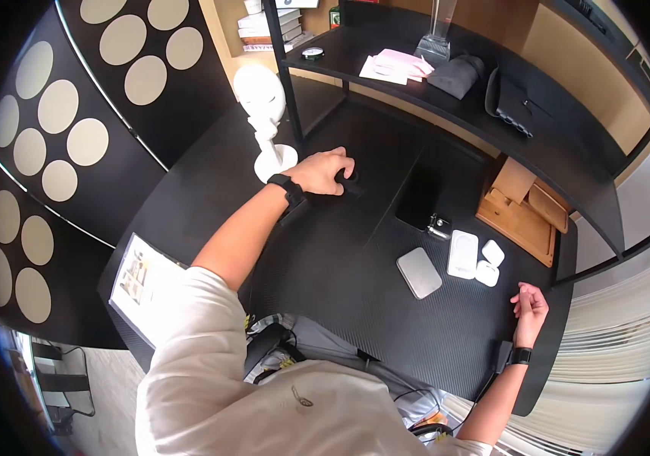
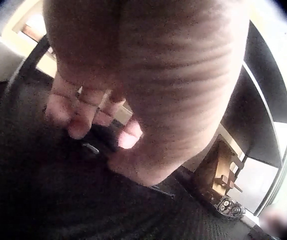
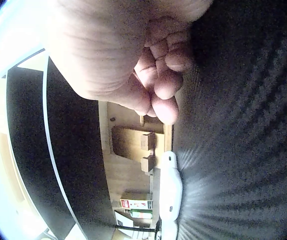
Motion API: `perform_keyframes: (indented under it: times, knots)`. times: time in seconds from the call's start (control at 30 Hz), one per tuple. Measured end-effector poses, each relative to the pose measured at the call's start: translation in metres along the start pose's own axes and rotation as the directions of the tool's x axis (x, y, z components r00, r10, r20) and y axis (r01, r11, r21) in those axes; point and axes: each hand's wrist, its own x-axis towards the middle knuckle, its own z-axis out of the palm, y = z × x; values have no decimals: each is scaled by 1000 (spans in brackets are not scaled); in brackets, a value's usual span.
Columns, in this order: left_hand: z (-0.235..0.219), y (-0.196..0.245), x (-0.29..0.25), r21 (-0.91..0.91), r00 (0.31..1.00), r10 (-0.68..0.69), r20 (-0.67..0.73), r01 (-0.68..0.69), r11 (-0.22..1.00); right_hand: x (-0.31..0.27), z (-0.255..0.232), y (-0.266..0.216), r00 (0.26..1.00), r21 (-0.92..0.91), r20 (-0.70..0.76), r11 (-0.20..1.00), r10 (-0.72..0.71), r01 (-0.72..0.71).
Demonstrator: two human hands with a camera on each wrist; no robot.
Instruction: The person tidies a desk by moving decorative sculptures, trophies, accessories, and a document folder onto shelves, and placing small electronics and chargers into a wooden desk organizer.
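My left hand [image 1: 323, 172] reaches far over the desk, beside the white stand [image 1: 266, 133]. Its fingers curl down around a small black object [image 1: 350, 178], which blends into the dark surface. In the left wrist view, thumb and fingers surround this black object [image 2: 102, 139], and a bright glint shows at its lower edge; its kind is unclear. My right hand [image 1: 531, 305] rests near the right side of the desk, fingers loosely curled with nothing in them. Nearest to it lie two small white cases [image 1: 487, 273].
A white box [image 1: 462, 254], a silver tin [image 1: 419, 273], a black phone [image 1: 418, 199] and a small metallic gadget [image 1: 439, 226] lie mid-desk. A wooden organizer [image 1: 518, 220] stands under the raised black shelf [image 1: 560, 163]. A printed sheet [image 1: 146, 285] lies at the left edge.
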Motion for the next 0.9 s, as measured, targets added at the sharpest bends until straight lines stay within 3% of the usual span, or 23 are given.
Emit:
perform_keyframes:
  times: [0.17,0.37,0.47,0.57,0.67,0.7,0.73,0.77,0.8,0.87,0.9]
  knots:
    - [3,1,-7,-5,998,-38,48,38,999,-1,0,1,1000,-13,3,1000,4,-4]
    - [13,9,-17,-84,991,-49,-127,38,996,-1,1,-1,1000,-8,0,1000,-11,11]
    - [7,33,-32,-235,982,-21,-187,-24,972,-2,1,0,1000,-15,8,1000,-8,8]
    - [-14,66,-44,-519,963,-82,-258,-66,852,-2,1,0,1000,-13,6,1000,-2,2]
    - [-75,110,-46,-525,890,-24,-455,-247,815,-1,1,-2,1000,-13,-2,1000,0,0]
    - [-90,109,-35,-600,842,18,-540,-399,693,-2,2,-2,1000,-12,5,1000,5,-5]
    - [-113,100,-24,-440,827,33,-562,-333,834,-2,2,-1,1000,-7,2,1000,6,-6]
    - [-131,108,-9,-463,752,29,-658,-434,773,-2,2,0,1000,-7,5,1000,7,-7]
    - [-156,114,-1,-294,745,-27,-667,-230,928,-1,1,0,1000,-7,5,1000,6,-6]
    - [-180,99,39,-274,743,-27,-668,-213,938,-3,1,-4,1000,-7,1,1000,8,-8]
    - [-187,88,58,-204,750,-71,-657,-86,975,-3,2,-6,1000,-8,4,1000,14,-14]
